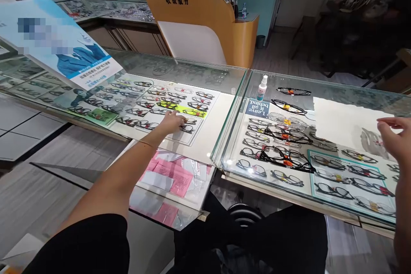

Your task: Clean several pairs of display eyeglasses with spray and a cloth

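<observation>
My left hand [173,123] reaches over the display on the left, its fingers curled down at the end of a pair of eyeglasses [190,121]; the thumb side is partly hidden. More eyeglasses [189,129] lie just beside it on a white tray [181,141]. At the right edge, my right hand [398,139] is over the glass counter, thumb and forefinger curved apart with nothing visible between them. Near its fingertips are a white paper sheet [343,117] and a blurred clear-framed pair [372,142].
Several black eyeglasses [287,158] rest on the right counter top. A small spray bottle [262,88] stands beyond them. Pink printed packets [173,175] lie below the left display. A blue poster board [61,43] leans at left; a wooden cashier counter [205,8] is behind.
</observation>
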A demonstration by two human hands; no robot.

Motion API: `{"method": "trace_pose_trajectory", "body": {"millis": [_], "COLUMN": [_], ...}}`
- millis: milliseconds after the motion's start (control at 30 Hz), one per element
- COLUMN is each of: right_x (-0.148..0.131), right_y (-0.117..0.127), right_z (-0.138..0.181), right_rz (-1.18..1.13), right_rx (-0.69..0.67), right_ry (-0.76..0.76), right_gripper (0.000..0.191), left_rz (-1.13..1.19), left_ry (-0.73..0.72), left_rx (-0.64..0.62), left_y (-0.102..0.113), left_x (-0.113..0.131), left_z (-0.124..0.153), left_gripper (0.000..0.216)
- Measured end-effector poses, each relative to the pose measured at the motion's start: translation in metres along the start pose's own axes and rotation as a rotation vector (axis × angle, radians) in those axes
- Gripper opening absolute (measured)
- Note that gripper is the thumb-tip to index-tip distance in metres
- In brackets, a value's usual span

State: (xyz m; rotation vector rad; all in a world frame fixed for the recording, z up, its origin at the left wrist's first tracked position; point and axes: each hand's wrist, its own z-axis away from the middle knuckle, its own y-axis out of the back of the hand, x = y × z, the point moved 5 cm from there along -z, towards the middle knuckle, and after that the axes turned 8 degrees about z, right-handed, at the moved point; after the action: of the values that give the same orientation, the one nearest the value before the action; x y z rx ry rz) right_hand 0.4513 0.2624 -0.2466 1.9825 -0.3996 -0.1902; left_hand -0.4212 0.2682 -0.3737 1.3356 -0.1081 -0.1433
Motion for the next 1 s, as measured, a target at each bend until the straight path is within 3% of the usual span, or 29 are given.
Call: {"method": "trace_pose_trajectory", "body": {"millis": [233, 433, 567, 767, 1000], "right_x": [-0.024, -0.033, -0.040, -0.047, -0.055], "right_y": [0.023, 0.033, 0.041, 0.049, 0.057], "right_z": [0.009, 0.012, 0.016, 0.020, 0.026], "right_rz": [-0.112, -0.123, -0.159, -0.217, -0.244], "right_rx": [-0.064, -0.115, -0.144, -0.179, -0.219], "right_ry": [-0.017, -0.011, -0.002, 0.010, 0.021], "right_gripper": [0.040, 0.050, 0.052, 0.047, 0.044], "left_rz": [0.021, 0.011, 0.011, 0.052, 0.211], "left_ry": [0.041, 0.104, 0.101, 0.080, 0.023], "left_rx": [0.003, 0.043, 0.016, -0.158, -0.370], "left_y": [0.007, 0.015, 0.014, 0.007, 0.026], "left_x": [0.002, 0.006, 0.015, 0.042, 0.093], "left_z": [-0.002, 0.014, 0.044, 0.106, 0.173], "left_gripper": [0.020, 0.024, 0.026, 0.026, 0.041]}}
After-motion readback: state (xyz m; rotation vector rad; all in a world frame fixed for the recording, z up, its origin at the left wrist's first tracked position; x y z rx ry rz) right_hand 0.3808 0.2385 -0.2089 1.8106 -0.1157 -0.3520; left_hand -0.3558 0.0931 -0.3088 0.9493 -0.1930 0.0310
